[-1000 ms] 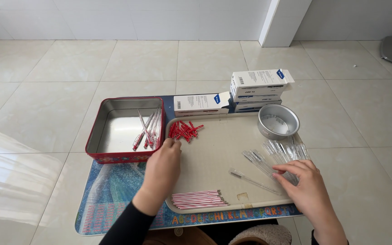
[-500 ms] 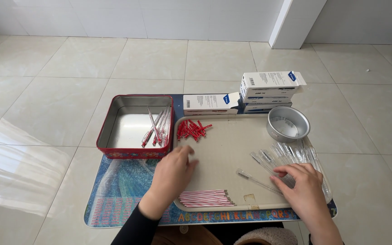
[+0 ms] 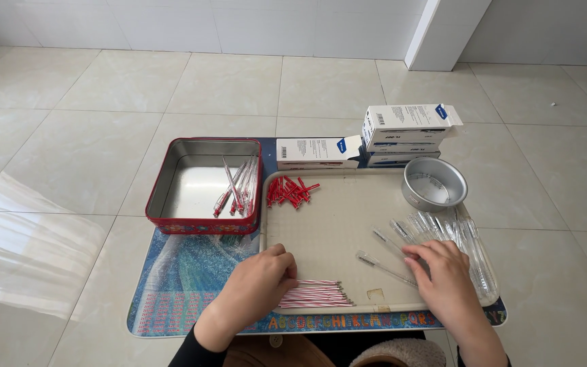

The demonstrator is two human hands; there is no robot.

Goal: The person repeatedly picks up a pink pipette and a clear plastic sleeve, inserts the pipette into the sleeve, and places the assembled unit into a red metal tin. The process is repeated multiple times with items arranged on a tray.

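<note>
My left hand (image 3: 256, 289) rests at the near left of a beige tray (image 3: 338, 224), its fingertips touching a bundle of red-and-white striped refills (image 3: 317, 294). My right hand (image 3: 446, 278) lies palm down at the tray's near right, fingers on a row of clear plastic pen barrels (image 3: 443, 231). One loose clear barrel (image 3: 382, 267) lies just left of that hand. A heap of small red caps (image 3: 290, 191) sits at the tray's far left corner. Whether either hand pinches a piece cannot be told.
A red-rimmed metal tin (image 3: 202, 187) with several assembled pens stands left of the tray. A round metal bowl (image 3: 434, 183) sits at the tray's far right. White boxes (image 3: 405, 132) are stacked behind. Everything sits on a blue patterned mat (image 3: 178, 278) on a tiled floor.
My left hand has moved from near the red caps down to the striped refills at the tray's near edge. My right hand has stayed on the clear barrels.
</note>
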